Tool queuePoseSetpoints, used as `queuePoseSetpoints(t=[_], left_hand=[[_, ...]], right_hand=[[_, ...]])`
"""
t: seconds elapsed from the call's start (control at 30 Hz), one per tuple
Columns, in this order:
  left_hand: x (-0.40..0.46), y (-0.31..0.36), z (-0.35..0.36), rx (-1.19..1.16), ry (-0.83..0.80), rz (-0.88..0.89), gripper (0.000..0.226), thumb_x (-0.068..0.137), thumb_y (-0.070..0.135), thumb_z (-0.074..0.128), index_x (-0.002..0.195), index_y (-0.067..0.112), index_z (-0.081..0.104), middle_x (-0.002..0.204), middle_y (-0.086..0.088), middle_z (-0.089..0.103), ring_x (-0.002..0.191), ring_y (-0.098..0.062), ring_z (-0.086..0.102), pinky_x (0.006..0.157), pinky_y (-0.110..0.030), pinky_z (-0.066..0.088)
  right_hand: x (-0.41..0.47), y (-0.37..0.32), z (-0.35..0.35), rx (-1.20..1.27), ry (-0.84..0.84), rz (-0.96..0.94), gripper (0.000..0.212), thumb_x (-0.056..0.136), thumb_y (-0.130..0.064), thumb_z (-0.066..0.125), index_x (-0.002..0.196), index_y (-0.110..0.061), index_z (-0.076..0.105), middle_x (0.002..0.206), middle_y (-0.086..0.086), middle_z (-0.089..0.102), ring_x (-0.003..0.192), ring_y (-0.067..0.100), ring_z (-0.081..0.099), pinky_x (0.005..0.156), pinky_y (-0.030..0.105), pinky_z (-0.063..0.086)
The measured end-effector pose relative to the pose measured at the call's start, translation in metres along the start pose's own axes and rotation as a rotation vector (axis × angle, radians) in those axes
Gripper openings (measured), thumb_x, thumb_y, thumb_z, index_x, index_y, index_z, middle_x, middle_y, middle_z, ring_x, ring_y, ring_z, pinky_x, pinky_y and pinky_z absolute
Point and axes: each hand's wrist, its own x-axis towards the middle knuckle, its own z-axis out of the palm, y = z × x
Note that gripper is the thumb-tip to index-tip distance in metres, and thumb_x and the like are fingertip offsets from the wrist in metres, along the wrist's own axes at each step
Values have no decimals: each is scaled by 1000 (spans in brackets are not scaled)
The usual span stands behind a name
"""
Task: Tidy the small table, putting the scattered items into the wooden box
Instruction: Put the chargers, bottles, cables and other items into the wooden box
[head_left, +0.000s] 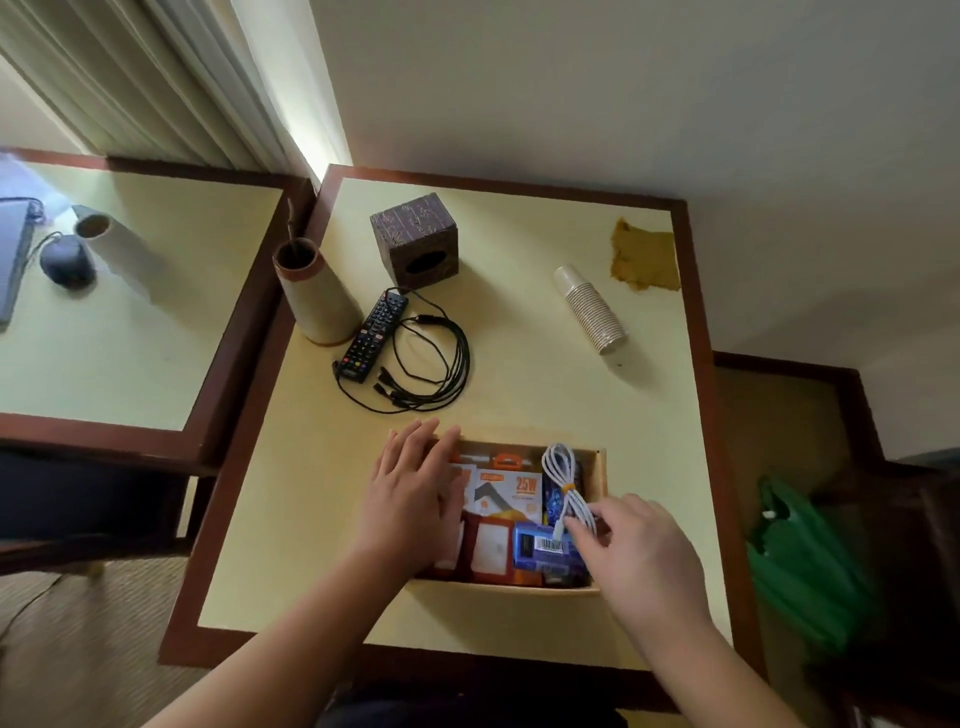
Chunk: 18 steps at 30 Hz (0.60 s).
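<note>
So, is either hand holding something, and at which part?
The right hand pinches the white cable at its lower end. The left hand rests flat on the wooden box.

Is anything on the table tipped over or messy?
Yes. The stack of paper cups lies on its side near the table's right edge instead of standing. Close by, a crumpled yellow cloth sits in the far right corner, and a black cable sprawls loose.

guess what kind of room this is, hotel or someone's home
Probably a hotel or guest room, though I can't be sure. A TV remote lies on the small table beside a stack of disposable paper cups and a tissue box, with a curtain at a window alongside.
</note>
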Motion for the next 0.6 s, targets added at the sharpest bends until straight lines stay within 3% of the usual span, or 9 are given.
queuePoseSetpoints(t=[0.13,0.27,0.37,0.5,0.6], left_hand=[[0,0,-1,36,-30,-1,64,97,43,58,155,23,42,159,-5,42,152,-27,26,127,-49,17],[2,0,-4,25,-61,-23,67,94,55,38,154,25,41,158,-2,41,152,-26,25,127,-45,7],[7,3,-11,3,-75,-33,61,98,56,35,152,29,41,158,0,40,153,-24,23,129,-47,5],[41,-8,-28,-72,-22,-134,51,104,51,39,149,29,44,152,1,43,143,-22,29,121,-46,28],[89,-36,-40,13,11,-274,55,102,46,48,151,23,38,148,-8,47,138,-29,38,115,-47,36]], right_hand=[[-2,-4,6,-94,35,-36,29,97,-61,57,94,-33,65,85,-15,51,80,7,49,57,17,41],[-4,-2,4,-149,-55,-10,34,100,-62,47,114,-36,64,93,-15,52,88,8,50,64,20,49],[-5,-6,2,-154,-141,23,41,97,-69,47,120,-37,59,97,-15,52,90,7,50,64,18,48],[-1,-12,-2,-158,-114,7,56,91,-73,54,128,-33,45,112,-9,46,100,7,46,74,16,46],[7,-13,-3,-152,-46,-131,57,93,-59,63,140,-34,43,123,-6,48,110,11,45,87,21,48]])
